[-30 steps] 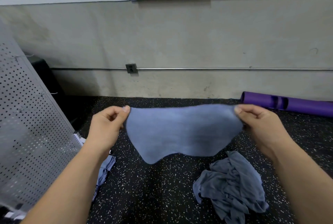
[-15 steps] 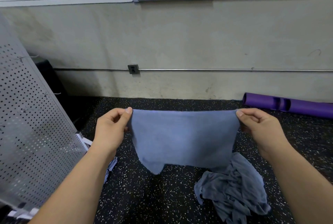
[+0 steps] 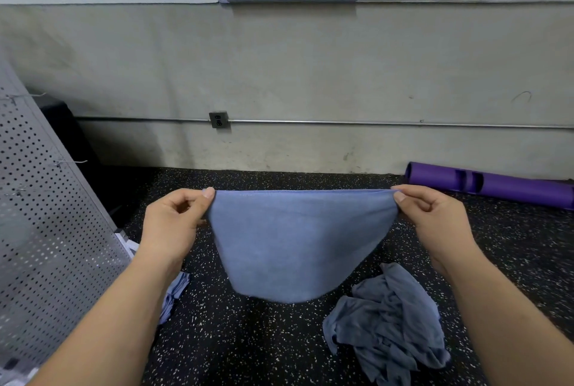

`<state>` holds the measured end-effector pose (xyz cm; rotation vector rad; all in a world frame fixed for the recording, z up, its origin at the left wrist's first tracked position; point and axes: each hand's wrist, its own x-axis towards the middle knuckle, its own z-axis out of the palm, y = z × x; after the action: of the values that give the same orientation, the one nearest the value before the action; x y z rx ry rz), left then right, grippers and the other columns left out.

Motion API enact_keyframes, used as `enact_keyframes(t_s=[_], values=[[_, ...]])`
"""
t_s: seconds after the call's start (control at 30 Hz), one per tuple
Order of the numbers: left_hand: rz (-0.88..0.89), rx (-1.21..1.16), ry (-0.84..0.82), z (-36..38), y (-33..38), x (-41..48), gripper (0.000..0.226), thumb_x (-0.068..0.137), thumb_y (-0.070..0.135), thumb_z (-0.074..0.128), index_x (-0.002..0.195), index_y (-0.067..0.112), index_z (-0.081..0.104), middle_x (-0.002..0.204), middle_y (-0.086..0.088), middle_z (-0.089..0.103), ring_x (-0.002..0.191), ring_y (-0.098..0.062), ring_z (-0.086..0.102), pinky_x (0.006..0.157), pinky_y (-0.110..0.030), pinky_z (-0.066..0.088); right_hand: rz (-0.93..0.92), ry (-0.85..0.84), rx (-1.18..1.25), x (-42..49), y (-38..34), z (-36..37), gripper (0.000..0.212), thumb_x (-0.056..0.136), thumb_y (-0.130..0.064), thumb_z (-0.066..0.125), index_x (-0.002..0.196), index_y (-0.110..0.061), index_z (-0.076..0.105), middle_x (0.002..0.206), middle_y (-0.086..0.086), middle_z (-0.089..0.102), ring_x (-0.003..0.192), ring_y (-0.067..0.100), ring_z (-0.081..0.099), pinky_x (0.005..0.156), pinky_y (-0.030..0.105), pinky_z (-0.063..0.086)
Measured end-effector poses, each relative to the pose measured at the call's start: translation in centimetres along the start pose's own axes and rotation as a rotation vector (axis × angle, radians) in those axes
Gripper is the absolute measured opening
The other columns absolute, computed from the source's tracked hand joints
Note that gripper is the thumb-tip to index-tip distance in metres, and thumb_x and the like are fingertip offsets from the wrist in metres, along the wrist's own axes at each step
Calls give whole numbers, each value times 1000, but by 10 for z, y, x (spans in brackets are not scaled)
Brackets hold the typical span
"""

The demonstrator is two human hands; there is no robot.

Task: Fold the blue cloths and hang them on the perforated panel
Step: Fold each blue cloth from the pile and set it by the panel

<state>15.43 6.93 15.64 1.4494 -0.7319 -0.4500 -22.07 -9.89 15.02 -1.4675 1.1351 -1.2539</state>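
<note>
Since a moment ago your cloth is taut along its top edge, pinched at each corner by your left hand and right hand above the floor. Whether it's already doubled is unclear. Loosen either pinch and it may drop onto the crumpled pile.

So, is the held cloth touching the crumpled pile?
Apart. The head view shows a strip of speckled floor between the held cloth and the crumpled pile.
</note>
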Motion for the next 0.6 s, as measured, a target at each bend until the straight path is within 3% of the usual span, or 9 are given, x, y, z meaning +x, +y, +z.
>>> enact_keyframes(t_s=[0.13, 0.33, 0.6], values=[[54, 26, 16, 1, -1, 1, 26, 98, 30, 76, 84, 9, 77, 68, 7, 67, 62, -7, 52, 61, -17, 49, -16, 13, -128, 0, 3, 0, 10, 100, -22, 75, 103, -29, 82, 87, 3, 82, 82, 33, 72, 95, 59, 58], [61, 42, 67, 8, -4, -2, 35, 103, 34, 71, 81, 7, 68, 71, -2, 57, 66, -15, 44, 65, -33, 39, -14, 121, -250, 0, 5, 10, 8, 98, -34, 75, 91, -37, 79, 80, -5, 79, 87, 27, 76, 89, 50, 63], [-152, 3, 74, 14, -9, -6, 40, 96, 36, 80, 78, 2, 70, 59, 3, 52, 53, -10, 43, 62, -31, 43, 102, 99, -222, -4, 1, 17, 6, 92, -31, 78, 88, -32, 82, 80, -14, 78, 89, 17, 74, 92, 53, 62]])
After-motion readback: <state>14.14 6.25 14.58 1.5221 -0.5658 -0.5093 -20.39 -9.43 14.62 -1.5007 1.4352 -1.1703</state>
